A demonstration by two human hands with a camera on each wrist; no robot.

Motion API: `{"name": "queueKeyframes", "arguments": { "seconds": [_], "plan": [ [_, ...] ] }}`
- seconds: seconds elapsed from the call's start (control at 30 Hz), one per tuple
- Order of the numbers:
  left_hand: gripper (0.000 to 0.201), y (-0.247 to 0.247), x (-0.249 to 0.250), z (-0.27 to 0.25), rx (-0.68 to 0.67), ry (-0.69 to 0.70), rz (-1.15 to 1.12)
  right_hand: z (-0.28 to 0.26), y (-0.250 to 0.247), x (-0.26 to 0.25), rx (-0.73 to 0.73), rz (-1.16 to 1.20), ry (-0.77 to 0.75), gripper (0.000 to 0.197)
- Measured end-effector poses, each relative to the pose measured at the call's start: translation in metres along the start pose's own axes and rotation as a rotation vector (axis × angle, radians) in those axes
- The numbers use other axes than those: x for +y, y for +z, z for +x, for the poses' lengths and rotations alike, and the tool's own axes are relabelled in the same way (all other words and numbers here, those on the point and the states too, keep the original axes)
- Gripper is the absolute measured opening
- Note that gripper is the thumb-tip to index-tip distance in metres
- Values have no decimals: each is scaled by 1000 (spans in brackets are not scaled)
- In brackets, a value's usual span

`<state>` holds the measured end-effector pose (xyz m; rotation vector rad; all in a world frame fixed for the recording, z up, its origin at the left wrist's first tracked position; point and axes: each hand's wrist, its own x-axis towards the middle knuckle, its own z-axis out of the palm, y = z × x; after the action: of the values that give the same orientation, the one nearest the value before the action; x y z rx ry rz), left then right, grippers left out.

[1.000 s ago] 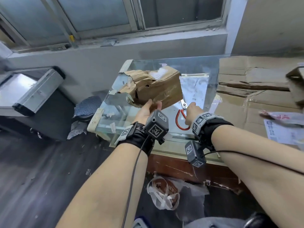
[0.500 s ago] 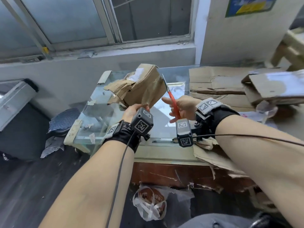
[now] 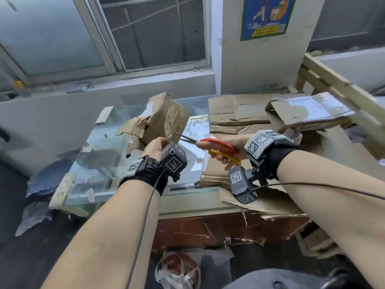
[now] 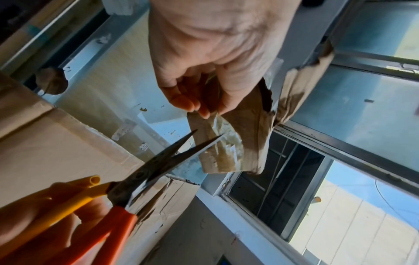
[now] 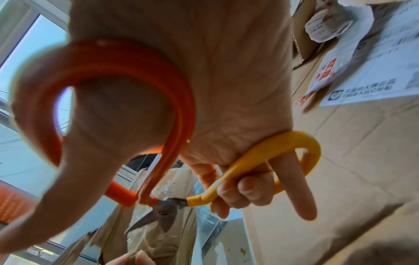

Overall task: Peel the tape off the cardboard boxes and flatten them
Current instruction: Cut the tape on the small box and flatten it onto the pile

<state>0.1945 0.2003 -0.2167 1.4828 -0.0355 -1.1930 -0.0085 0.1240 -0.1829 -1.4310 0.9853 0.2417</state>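
The step in hand is cutting the tape on a crumpled box (image 3: 160,119), which the left hand (image 3: 155,146) holds up off the glass counter (image 3: 87,163), its grip pinched on the box's lower edge at about 6 o'clock of the carton. The right hand (image 3: 220,152) has its grip clamped through the red and yellow handles of the scissors (image 3: 208,146), thumb in the red loop and fingers curled round the yellow one. The blades stand slightly apart and point toward 9 o'clock, their tips at the taped corner just beside the left fingers (image 4: 192,105). Whether the tips already touch the tape (image 4: 223,152) is hard to tell; in the left wrist view they seem to be just meeting the glossy strip. The next move likely calls for sliding one blade under the tape along the seam and closing the blades in short snips, keeping the points clear of the holding fingers, and steadying the box so the soft board does not fold. Flattened cardboard (image 3: 239,113) lies at 2 o'clock on the counter. Compared with half a second earlier, the scissors have swung from pointing upward to lying nearly level, and the box has turned so its taped face meets the blades.
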Motion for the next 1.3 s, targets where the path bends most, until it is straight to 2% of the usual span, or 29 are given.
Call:
{"name": "queueKeyframes", "arguments": {
  "seconds": [0.07, 0.17, 0.27, 0.3, 0.33, 0.37, 0.4, 0.47, 0.57, 0.63, 0.7, 0.8, 0.9, 1.0, 1.17, 1.3],
  "plan": [
    [31, 4, 4, -2, 1, -15, -14, -1, 5, 0, 33, 26, -9, 31],
    [33, 5, 3, 1, -11, -24, -43, 0, 8, -4, 43, -39, -32, 33],
    [29, 5, 0, 0, 5, -57, -95, 10, 11, -6, 15, -83, -47, 56],
    [27, 5, -1, 0, 21, -53, -125, 14, 15, -6, 33, -92, -100, 51],
    [26, 6, -1, -2, 36, -47, -138, 18, 18, -4, 63, -75, -163, 36],
    [26, 6, -1, -3, 45, -41, -143, 21, 22, -1, 97, -57, -193, 22],
    [26, 7, -1, -4, 49, -33, -131, 24, 23, 1, 122, -28, -201, 17],
    [27, 7, -2, -3, 50, -20, -114, 28, 23, 1, 137, -37, -157, 22],
    [28, 7, -3, -2, 61, -1, -114, 25, 16, -3, 81, -73, -84, 42],
    [28, 7, -4, -1, 59, 5, -102, 20, 17, -8, 124, -123, -114, 51],
    [27, 6, -4, 1, 57, 16, -90, 19, 19, -11, 200, -188, -164, 51],
    [25, 4, -1, 2, 56, 34, -70, 21, 19, -10, 225, -255, -197, 51],
    [20, -4, 2, 4, 120, 54, -48, 22, 18, -10, 205, -276, -231, 46],
    [13, -17, 5, 9, 204, 28, -65, 22, 14, -10, 189, -190, -275, 45],
    [24, -13, 5, -6, 58, 18, -62, 28, 9, -10, 68, -187, -183, 67],
    [23, -4, 9, -17, 29, 1, -28, 31, 15, -9, -53, -131, -173, 54]
  ]
}}
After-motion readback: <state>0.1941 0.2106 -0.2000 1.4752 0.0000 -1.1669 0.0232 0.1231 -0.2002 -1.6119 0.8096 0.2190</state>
